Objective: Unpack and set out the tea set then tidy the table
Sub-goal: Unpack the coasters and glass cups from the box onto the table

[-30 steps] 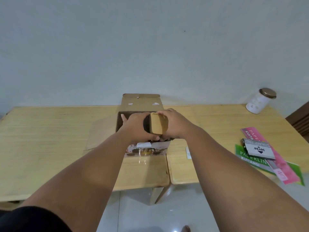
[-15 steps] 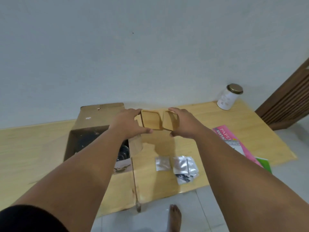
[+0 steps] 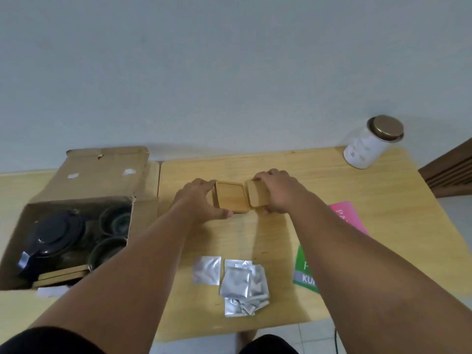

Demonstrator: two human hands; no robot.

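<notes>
Two square wooden coasters sit side by side low over the right table point(image 3: 319, 175). My left hand point(image 3: 199, 200) grips the left coaster point(image 3: 231, 198) by its edges. My right hand point(image 3: 278, 192) grips the right coaster point(image 3: 258, 196), which is tilted. At the left stands an open cardboard box point(image 3: 102, 172). Inside it lie a dark teapot point(image 3: 53, 238), two dark green cups point(image 3: 115, 221) and more wooden coasters point(image 3: 61, 275) at its near side.
Several silver foil sachets point(image 3: 242, 284) lie near the table's front edge. A white jar with a brown lid point(image 3: 370, 141) stands at the back right. Pink point(image 3: 344, 215) and green point(image 3: 304, 269) booklets lie on the right, partly under my right arm.
Both hands lifted the coasters out of the box, carried them right and separated them, one in each hand. They are now lower, down at the table. The view shifted right.
</notes>
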